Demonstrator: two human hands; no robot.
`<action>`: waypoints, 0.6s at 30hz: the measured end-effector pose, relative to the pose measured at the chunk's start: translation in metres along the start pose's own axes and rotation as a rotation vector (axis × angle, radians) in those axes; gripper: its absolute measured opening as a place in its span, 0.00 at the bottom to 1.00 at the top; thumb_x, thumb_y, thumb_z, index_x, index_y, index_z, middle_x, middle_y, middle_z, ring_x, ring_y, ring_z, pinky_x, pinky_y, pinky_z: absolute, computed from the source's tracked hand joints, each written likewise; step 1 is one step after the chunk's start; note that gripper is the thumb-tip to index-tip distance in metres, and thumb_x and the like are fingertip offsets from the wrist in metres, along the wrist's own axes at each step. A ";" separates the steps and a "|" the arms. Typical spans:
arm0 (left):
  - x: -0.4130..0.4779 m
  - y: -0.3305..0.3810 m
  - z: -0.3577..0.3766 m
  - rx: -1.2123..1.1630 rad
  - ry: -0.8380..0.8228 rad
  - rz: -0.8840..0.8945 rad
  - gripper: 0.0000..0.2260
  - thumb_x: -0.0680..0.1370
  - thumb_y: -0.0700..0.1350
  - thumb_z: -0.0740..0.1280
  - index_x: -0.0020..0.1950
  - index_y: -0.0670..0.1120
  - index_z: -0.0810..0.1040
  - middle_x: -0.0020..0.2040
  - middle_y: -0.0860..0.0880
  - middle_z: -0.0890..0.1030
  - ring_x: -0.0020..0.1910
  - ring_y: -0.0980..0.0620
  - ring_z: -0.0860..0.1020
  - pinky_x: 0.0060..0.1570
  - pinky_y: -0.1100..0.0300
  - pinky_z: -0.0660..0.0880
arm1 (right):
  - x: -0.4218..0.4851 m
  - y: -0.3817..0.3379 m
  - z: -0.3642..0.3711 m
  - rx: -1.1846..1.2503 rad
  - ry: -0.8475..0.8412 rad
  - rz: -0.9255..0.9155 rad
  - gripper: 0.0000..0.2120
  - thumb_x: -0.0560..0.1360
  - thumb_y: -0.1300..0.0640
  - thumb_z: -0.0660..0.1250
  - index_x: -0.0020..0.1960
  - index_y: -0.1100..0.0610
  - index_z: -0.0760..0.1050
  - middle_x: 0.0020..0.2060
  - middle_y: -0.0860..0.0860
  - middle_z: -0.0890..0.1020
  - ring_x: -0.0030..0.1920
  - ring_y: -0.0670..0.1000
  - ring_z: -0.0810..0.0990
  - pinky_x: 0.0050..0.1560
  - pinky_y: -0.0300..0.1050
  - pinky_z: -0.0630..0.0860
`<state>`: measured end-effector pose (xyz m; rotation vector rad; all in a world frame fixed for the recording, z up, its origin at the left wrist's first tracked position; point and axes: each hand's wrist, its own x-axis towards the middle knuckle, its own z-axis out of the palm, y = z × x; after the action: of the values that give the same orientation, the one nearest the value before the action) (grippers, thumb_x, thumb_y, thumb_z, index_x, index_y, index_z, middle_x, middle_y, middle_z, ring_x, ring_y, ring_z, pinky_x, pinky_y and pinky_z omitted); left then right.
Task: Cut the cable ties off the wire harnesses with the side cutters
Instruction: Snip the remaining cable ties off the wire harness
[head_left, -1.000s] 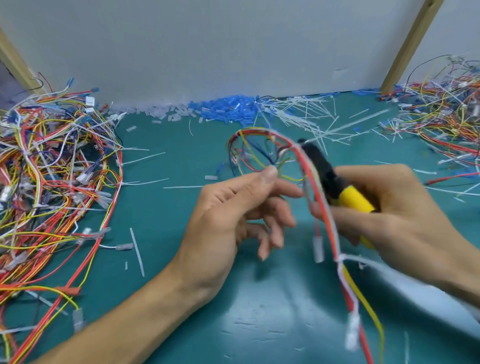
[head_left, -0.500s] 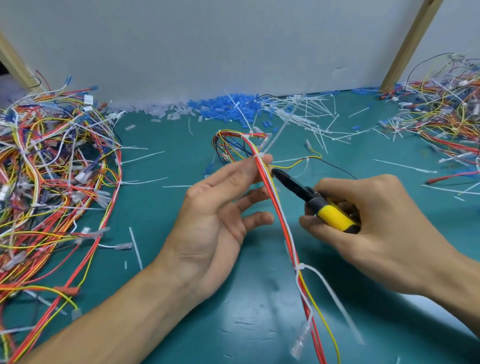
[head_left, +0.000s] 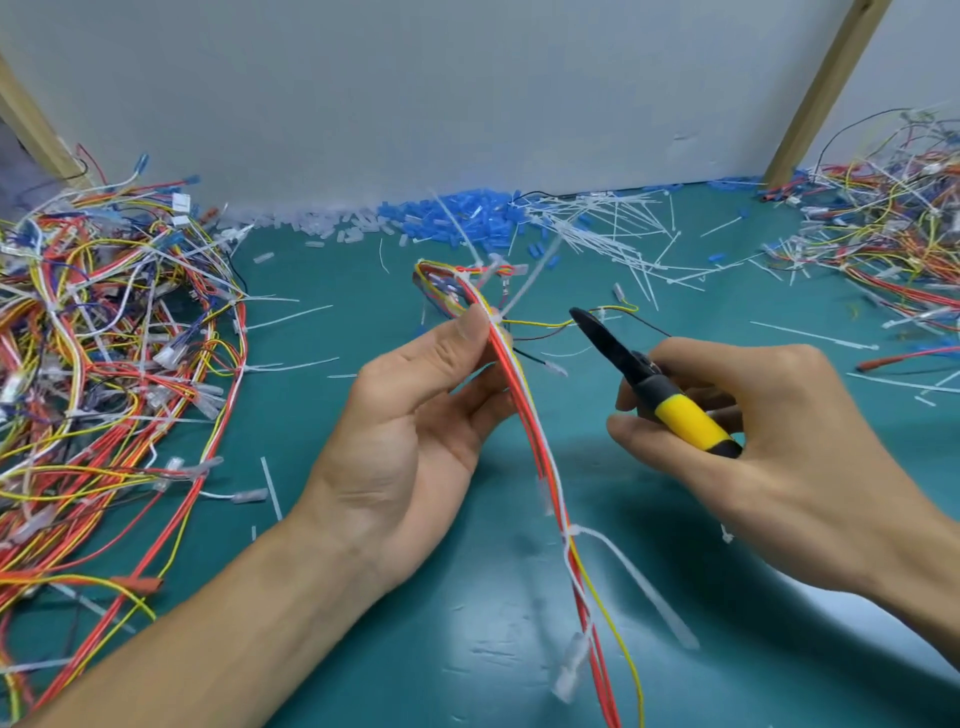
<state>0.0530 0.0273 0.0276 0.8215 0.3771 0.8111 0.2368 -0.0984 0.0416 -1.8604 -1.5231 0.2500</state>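
Pinched between thumb and fingers of the left hand (head_left: 415, 431), the wire harness (head_left: 525, 415) hangs over the middle of the worktop (head_left: 363, 649); its red, white and yellow wires run from a small coil on the far side toward the near edge, bound by a white cable tie (head_left: 493, 315) at the thumb tip and a second tie (head_left: 574, 531) lower down with a long loose tail; the right hand (head_left: 779, 441) grips the yellow-handled side cutters (head_left: 623, 358). Half a second ago the cutter tip lay against the bundle beside the thumb; now it stands apart to the right.
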 end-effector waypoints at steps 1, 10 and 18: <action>0.000 -0.001 0.000 0.026 -0.001 0.032 0.05 0.74 0.43 0.71 0.43 0.43 0.85 0.40 0.48 0.82 0.36 0.54 0.80 0.41 0.62 0.80 | 0.000 0.000 0.000 0.005 -0.005 0.004 0.16 0.73 0.42 0.71 0.45 0.55 0.78 0.32 0.57 0.78 0.36 0.63 0.76 0.39 0.62 0.80; 0.002 -0.014 0.002 0.326 0.046 0.346 0.03 0.70 0.38 0.73 0.42 0.42 0.81 0.35 0.45 0.83 0.34 0.50 0.80 0.37 0.62 0.77 | -0.001 -0.001 0.004 0.037 -0.092 0.016 0.19 0.73 0.39 0.71 0.46 0.56 0.79 0.33 0.57 0.78 0.36 0.61 0.73 0.39 0.63 0.79; -0.001 -0.020 0.004 0.337 -0.008 0.324 0.05 0.71 0.37 0.73 0.45 0.38 0.80 0.37 0.44 0.82 0.34 0.49 0.79 0.35 0.60 0.76 | -0.004 -0.003 0.002 0.057 -0.215 -0.039 0.16 0.76 0.43 0.71 0.45 0.57 0.78 0.32 0.56 0.73 0.35 0.59 0.67 0.34 0.58 0.73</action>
<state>0.0651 0.0164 0.0147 1.2207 0.3841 1.0605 0.2322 -0.1006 0.0406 -1.8035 -1.6761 0.4838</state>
